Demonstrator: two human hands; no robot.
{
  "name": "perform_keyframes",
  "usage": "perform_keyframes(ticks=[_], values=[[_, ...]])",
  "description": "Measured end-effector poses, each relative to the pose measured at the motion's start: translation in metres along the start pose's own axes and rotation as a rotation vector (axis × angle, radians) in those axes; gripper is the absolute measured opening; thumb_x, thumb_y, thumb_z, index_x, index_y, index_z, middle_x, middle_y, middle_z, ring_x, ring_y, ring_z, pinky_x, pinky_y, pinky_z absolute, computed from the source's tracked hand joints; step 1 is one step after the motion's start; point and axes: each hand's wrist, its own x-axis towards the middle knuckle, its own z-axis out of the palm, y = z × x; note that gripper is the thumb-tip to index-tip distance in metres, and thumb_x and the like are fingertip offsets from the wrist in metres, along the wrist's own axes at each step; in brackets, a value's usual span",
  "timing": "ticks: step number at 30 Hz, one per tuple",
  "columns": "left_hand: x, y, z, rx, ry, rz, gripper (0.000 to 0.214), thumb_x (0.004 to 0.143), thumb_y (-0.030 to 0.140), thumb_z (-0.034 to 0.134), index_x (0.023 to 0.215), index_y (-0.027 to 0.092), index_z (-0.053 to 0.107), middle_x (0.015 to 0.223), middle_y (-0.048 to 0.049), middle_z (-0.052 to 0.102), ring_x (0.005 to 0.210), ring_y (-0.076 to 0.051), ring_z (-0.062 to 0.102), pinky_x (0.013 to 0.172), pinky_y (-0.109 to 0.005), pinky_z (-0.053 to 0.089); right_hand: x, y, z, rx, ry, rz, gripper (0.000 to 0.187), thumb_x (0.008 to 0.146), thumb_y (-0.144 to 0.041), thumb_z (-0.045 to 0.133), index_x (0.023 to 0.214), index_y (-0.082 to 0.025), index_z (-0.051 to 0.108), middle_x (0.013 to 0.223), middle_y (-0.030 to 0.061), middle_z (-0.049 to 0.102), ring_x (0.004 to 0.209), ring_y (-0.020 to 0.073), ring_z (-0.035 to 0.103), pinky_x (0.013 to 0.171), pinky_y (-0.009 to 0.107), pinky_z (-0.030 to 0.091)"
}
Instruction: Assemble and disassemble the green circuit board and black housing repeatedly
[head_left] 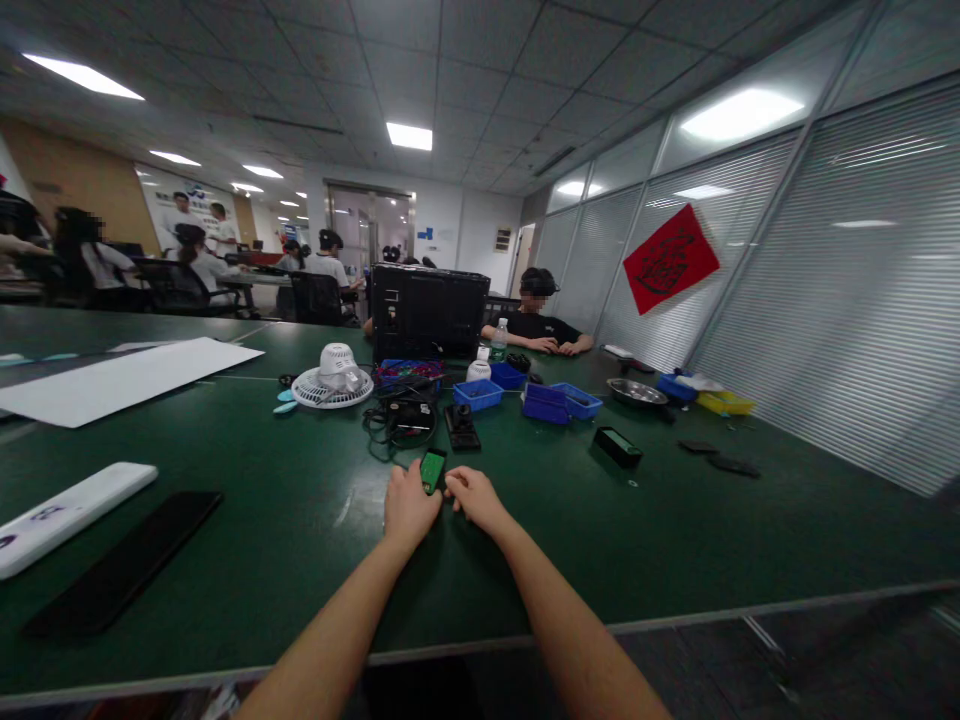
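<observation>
My left hand [409, 503] is closed around a small black device with a green circuit board [432, 470] showing on its upper face. Just to its right, my right hand [474, 497] has its fingers curled and pinched close to the board's edge. Whether anything small sits between those fingertips, I cannot make out. Both hands are low over the green table [300, 560]. Beyond them lie a black stand-like part [461, 427] and a black box with cables [412, 416].
A white fan part [334, 385] lies ahead left. Blue trays [478, 394], a metal dish [637, 392] and a black case with a green panel [617, 446] are to the right. White [75, 515] and black [127, 565] slabs lie left. Across the table sits a person [544, 325].
</observation>
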Motion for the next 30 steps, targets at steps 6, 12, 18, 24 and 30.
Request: perform_keyframes(ticks=[6, 12, 18, 24, 30], values=[[-0.009, -0.001, -0.015, -0.002, -0.041, -0.056, 0.067, 0.070, 0.033, 0.053, 0.130, 0.017, 0.030, 0.104, -0.0108, 0.051, 0.095, -0.024, 0.054, 0.080, -0.031, 0.038, 0.007, 0.014, -0.008, 0.053, 0.077, 0.042, 0.016, 0.079, -0.022, 0.046, 0.084, -0.013, 0.058, 0.064, 0.0006, 0.062, 0.040, 0.0055, 0.048, 0.040, 0.015, 0.036], [-0.011, -0.017, -0.030, 0.017, -0.025, -0.113, 0.074, 0.070, 0.033, 0.052, 0.135, 0.018, 0.020, 0.105, -0.0120, 0.053, 0.095, -0.026, 0.056, 0.077, -0.032, 0.040, 0.008, 0.016, -0.013, 0.046, 0.084, 0.066, 0.014, 0.078, -0.019, 0.047, 0.080, -0.013, 0.059, 0.065, 0.0012, 0.063, 0.040, 0.0048, 0.048, 0.039, 0.015, 0.035], [-0.005, -0.030, -0.041, 0.034, -0.023, -0.143, 0.071, 0.071, 0.035, 0.050, 0.134, 0.018, 0.022, 0.106, -0.0128, 0.053, 0.096, -0.027, 0.056, 0.077, -0.032, 0.041, 0.008, 0.016, -0.013, 0.041, 0.066, 0.070, 0.013, 0.079, -0.018, 0.048, 0.080, -0.013, 0.059, 0.066, 0.0012, 0.063, 0.042, 0.0047, 0.049, 0.039, 0.014, 0.034], [0.001, -0.047, -0.049, 0.123, 0.040, -0.221, 0.070, 0.072, 0.039, 0.046, 0.134, 0.017, 0.023, 0.103, -0.0146, 0.052, 0.091, -0.029, 0.058, 0.072, -0.034, 0.043, 0.011, 0.019, -0.013, 0.027, 0.055, 0.064, 0.012, 0.079, -0.018, 0.048, 0.079, -0.014, 0.060, 0.066, 0.0008, 0.063, 0.042, 0.0043, 0.049, 0.041, 0.014, 0.035], [0.008, -0.065, -0.070, 0.129, 0.047, -0.395, 0.071, 0.072, 0.046, 0.044, 0.133, 0.016, 0.025, 0.110, -0.0179, 0.050, 0.095, -0.032, 0.057, 0.072, -0.038, 0.044, 0.012, 0.019, -0.012, -0.002, 0.050, 0.041, 0.012, 0.078, -0.017, 0.049, 0.075, -0.013, 0.060, 0.064, 0.0009, 0.063, 0.042, 0.0050, 0.050, 0.044, 0.015, 0.037]])
